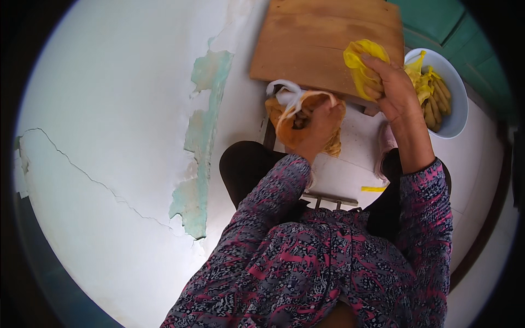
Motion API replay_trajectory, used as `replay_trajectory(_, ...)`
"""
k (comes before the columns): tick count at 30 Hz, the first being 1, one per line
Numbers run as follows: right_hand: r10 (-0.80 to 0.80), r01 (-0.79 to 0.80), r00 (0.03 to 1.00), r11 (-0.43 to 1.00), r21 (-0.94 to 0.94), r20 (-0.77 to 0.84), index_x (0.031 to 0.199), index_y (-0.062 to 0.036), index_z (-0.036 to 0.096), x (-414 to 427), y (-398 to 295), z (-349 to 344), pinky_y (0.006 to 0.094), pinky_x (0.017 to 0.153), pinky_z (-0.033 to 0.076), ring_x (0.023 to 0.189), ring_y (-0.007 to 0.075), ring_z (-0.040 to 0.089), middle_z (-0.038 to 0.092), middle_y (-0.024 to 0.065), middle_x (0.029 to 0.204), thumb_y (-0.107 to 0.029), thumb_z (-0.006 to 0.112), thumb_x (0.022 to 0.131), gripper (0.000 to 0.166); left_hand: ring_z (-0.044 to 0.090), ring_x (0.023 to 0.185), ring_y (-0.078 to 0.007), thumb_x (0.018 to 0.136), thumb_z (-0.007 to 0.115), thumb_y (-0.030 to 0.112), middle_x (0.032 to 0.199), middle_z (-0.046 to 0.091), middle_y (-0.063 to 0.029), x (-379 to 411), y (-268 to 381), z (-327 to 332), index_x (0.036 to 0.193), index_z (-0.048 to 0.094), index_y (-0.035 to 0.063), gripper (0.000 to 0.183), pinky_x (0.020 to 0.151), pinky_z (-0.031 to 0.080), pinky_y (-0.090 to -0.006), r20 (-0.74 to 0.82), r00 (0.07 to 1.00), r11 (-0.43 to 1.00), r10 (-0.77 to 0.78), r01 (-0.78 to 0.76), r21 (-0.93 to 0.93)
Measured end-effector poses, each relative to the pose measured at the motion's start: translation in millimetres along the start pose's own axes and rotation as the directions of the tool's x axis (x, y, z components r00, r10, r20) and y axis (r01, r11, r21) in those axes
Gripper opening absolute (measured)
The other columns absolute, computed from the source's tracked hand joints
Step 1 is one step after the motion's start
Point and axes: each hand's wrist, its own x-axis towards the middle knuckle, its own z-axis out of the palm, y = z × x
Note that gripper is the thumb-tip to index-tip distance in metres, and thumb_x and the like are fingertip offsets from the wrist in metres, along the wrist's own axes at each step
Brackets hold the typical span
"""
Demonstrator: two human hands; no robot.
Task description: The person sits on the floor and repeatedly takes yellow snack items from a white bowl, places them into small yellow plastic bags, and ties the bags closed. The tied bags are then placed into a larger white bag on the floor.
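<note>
My left hand (pixel 322 123) is at the mouth of an orange plastic bag (pixel 287 133); its fingers are partly hidden, so what they grip cannot be told. Small brownish pieces show dimly inside the bag, and a white plastic flap (pixel 289 96) hangs over its rim. Raised to the right, my right hand (pixel 398 90) grips a yellow mesh bag (pixel 363 67) above the near right part of a wooden tabletop (pixel 320 41). Something tan and finger-shaped shows through the lower mesh.
A pale blue-white tub (pixel 459 102) on the right holds tan, finger-shaped pieces (pixel 437 106) and yellow netting (pixel 422 84). On the floor lies a yellow strip (pixel 373 189). Left stands a cracked white wall (pixel 123 123) with peeling paint; a green panelled surface (pixel 434 18) is at top right.
</note>
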Motion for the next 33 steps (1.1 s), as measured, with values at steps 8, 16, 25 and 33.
replay_trajectory(8, -0.011, 0.010, 1.000, 0.999, 0.039, 0.024, 0.106, -0.0030, 0.057, 3.5, 2.3, -1.3, 0.0222, 0.065, 0.048, 0.081, 0.0103, 0.059, 0.061, 0.0036, 0.093, -0.020, 0.062, 0.082, 0.029, 0.058, 0.086, -0.0186, 0.084, 0.052, 0.018, 0.087, 0.062, -0.0098, -23.0, -44.6, -34.7, 0.094, 0.061, 0.0016, 0.021, 0.078, 0.044, -0.0280, -0.170, 0.984, 0.997, -0.046, 0.035, -0.067)
replay_trajectory(16, -0.009, 0.007, 0.999, 0.999, 0.036, 0.040, 0.103, -0.0040, 0.059, 8.8, 5.3, -3.5, 0.0193, 0.057, 0.046, 0.075, 0.0075, 0.058, 0.061, 0.0015, 0.088, -0.020, 0.063, 0.082, 0.027, 0.058, 0.098, -0.0282, 0.085, 0.048, 0.016, 0.103, 0.062, -0.0135, -14.5, -75.6, -62.6, 0.103, 0.062, 0.0056, 0.024, 0.083, 0.047, -0.0374, 0.163, 0.981, 0.480, -0.109, -0.092, 0.872)
replay_trajectory(25, -0.019, 0.020, 1.000, 0.998, 0.060, -0.011, 0.099, -0.0061, 0.059, 1.1, -1.0, 1.6, 0.0161, 0.049, 0.040, 0.066, 0.0058, 0.055, 0.059, -0.0016, 0.081, -0.021, 0.064, 0.081, 0.024, 0.058, 0.098, -0.0302, 0.083, 0.052, 0.033, 0.101, 0.063, -0.0121, -15.2, -68.9, -58.4, 0.101, 0.062, 0.0115, 0.029, 0.083, 0.045, -0.0422, 0.277, 0.940, 0.511, -0.197, -0.143, 0.847)
replay_trajectory(33, -0.003, 0.003, 1.000, 1.000, 0.013, -0.017, 0.104, -0.0075, 0.057, 1.8, -5.1, -4.9, 0.0198, 0.054, 0.042, 0.072, 0.0075, 0.054, 0.058, -0.0003, 0.085, -0.021, 0.062, 0.081, 0.026, 0.056, 0.101, -0.0330, 0.076, 0.061, 0.033, 0.106, 0.060, -0.0173, -19.4, -53.0, -59.2, 0.106, 0.059, 0.0103, 0.037, 0.083, 0.046, -0.0384, 0.258, 0.948, 0.665, -0.185, -0.072, 0.743)
